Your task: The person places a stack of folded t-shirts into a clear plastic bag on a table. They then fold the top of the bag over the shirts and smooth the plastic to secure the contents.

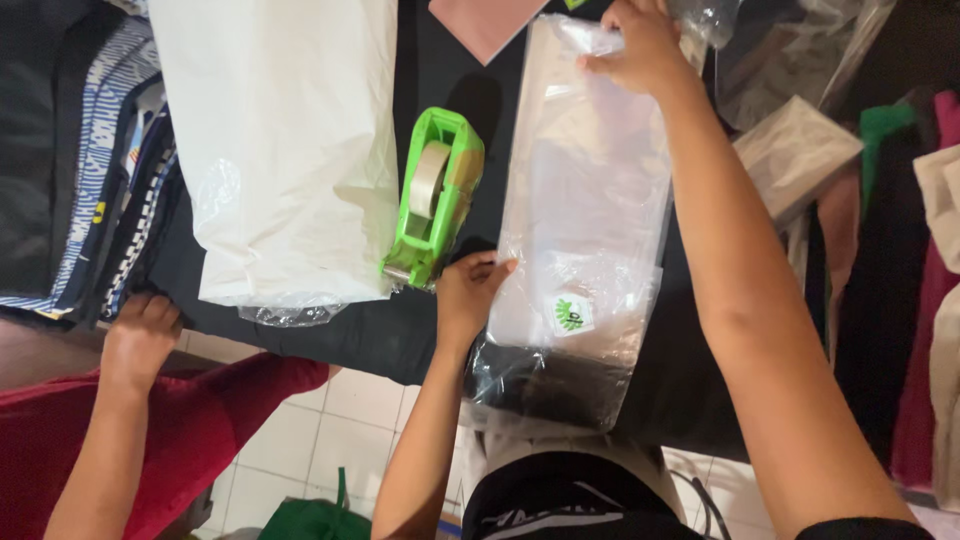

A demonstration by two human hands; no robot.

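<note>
Down the middle of the black worktop (440, 60) lies a long clear plastic bag (585, 200), its near end hanging over the near edge and showing something dark inside, with a small white-and-green sticker (571, 315) on it. The far end of the bag reaches toward the far edge. The left hand (470, 290) curls its fingers against the bag's left side near the near edge, pinching or pressing the film; how firm the hold is cannot be told. The right hand (640, 45) is closed over the bag's far end, fingers bent onto the plastic. Just beside the left hand stands a green tape dispenser (435, 195), leaving only a thin strip of bare worktop between it and the bag. Left of the dispenser a large white plastic bag (285, 150) covers much of that side. At the near left corner another person's hand (140, 335), on a red-sleeved arm, rests beside a stack of folded cloth (90, 170). More wrapped packets (795, 150) crowd the right edge.
</note>
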